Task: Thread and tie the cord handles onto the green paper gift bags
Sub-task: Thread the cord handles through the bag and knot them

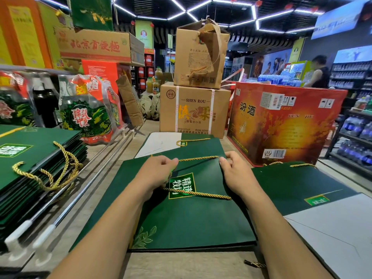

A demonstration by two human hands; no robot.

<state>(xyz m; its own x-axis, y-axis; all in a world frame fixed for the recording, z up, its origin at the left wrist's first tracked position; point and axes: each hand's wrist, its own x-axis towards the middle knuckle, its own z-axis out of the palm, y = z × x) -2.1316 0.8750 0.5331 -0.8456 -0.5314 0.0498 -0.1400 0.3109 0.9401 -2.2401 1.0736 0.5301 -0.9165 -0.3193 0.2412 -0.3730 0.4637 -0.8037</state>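
- Beyond your right hand stands a big red carton, just past the far edge of the work.
- Straight ahead of both hands, two brown cartons are stacked, the upper one torn open.
- Left of your left hand lies a stack of finished bags, their gold handles spilling toward two metal rails.
- The green gift bag lies flat under both your hands, with its mouth away from you.
- Another flat bag lies beside your right forearm, and one more bag pokes out beyond your fingertips.
- Your fingers are curled on both hands, pinching the gold cord, which runs taut between them along the bag's top edge.
- A second cord length crosses the bag's label, running from under your left hand toward your right wrist.
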